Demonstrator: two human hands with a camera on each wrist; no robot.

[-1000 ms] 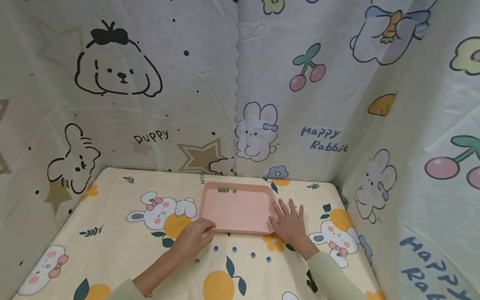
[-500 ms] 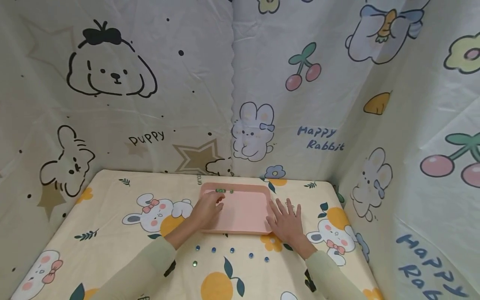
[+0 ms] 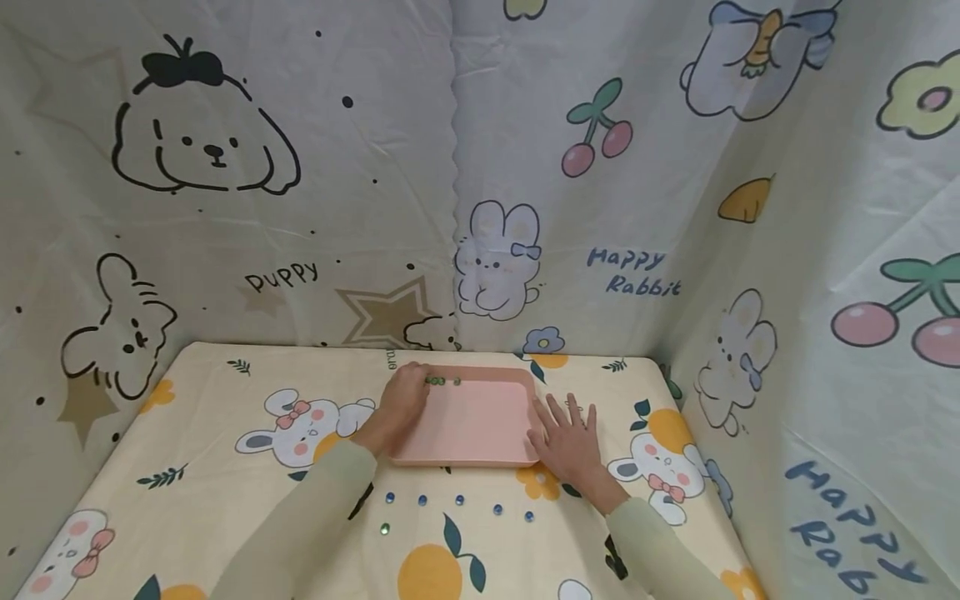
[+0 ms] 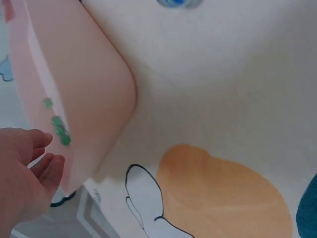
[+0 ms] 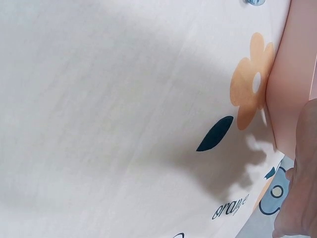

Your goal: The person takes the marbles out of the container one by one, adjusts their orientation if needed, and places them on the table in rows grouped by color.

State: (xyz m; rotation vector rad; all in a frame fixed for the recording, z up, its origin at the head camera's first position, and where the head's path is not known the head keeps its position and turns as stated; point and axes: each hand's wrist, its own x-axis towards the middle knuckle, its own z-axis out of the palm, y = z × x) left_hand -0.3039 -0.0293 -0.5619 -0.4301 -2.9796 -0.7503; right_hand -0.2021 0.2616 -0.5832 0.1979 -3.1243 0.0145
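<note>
A shallow pink tray (image 3: pixel 465 425) lies on the patterned cloth. Several small green marbles (image 3: pixel 435 381) sit in it along the far wall, near the far left corner. My left hand (image 3: pixel 401 404) is at that corner; in the left wrist view its loosely curled fingers (image 4: pixel 52 173) and the thumb stand apart beside the marbles, nothing visible between them. Whether they touch the tray's rim, I cannot tell. Spread and fairly straight, the fingers of my right hand (image 3: pixel 570 442) lie against the tray's right side. Only part of that hand (image 5: pixel 299 183) shows in the right wrist view.
Several blue marbles (image 3: pixel 460 500) form a loose row on the cloth (image 3: pixel 300 533) in front of the tray. One green marble (image 3: pixel 385 528) lies nearer, to the left. Printed fabric walls (image 3: pixel 360 208) rise behind and on both sides.
My left hand has moved from the tray's near left corner, across its left part, to the far left corner. The right hand keeps its place. The head view has shifted slightly.
</note>
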